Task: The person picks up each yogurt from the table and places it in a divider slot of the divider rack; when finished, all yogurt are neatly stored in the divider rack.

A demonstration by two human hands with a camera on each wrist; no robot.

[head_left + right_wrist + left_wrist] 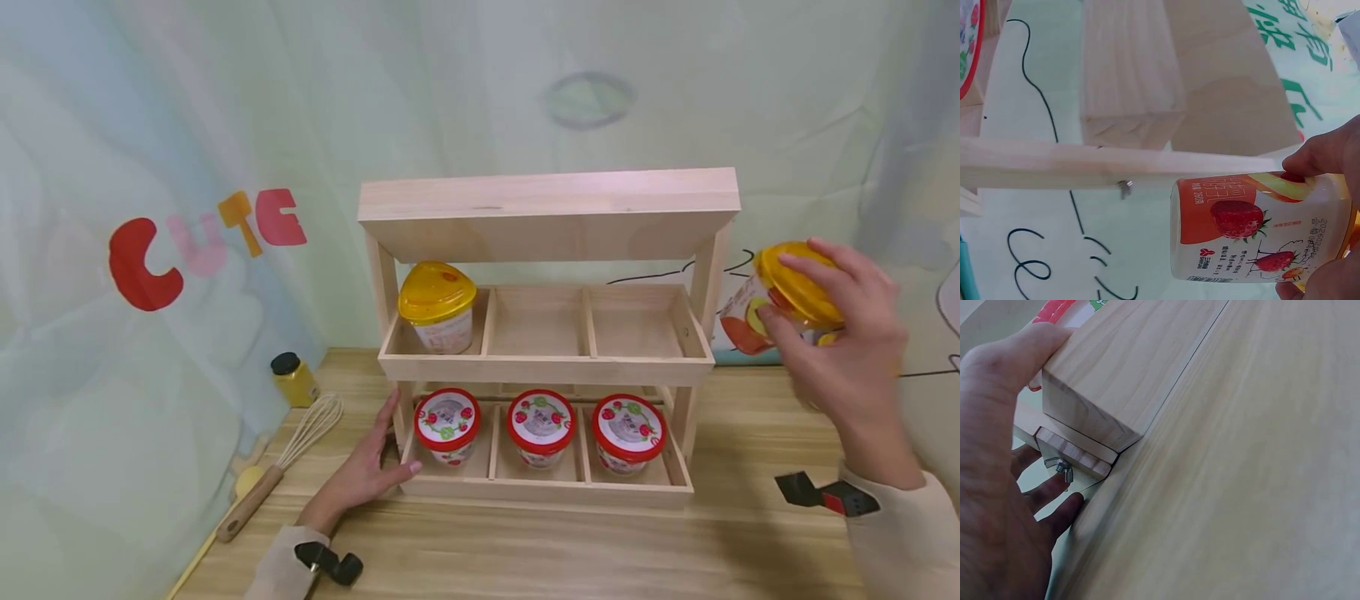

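Observation:
My right hand (862, 350) holds a yogurt cup (1254, 234) with a yellow lid, tilted in the air to the right of a two-tier wooden rack (547, 367). Strawberries are printed on its side. In the head view my left hand (356, 479) is at the rack's lower left corner. The left wrist view shows the thumb (1025, 350) over the front of the bottom tray and the other fingers behind it, near a wing nut (1063, 467). Another yellow-lidded cup (437, 304) stands in the upper tray's left compartment.
The lower tray holds three red-lidded cups, at left (447, 418), middle (542, 421) and right (628, 425). A whisk (281, 467) and a yellow jar (294, 379) with a black lid are left of the rack. A printed curtain (465, 92) hangs behind.

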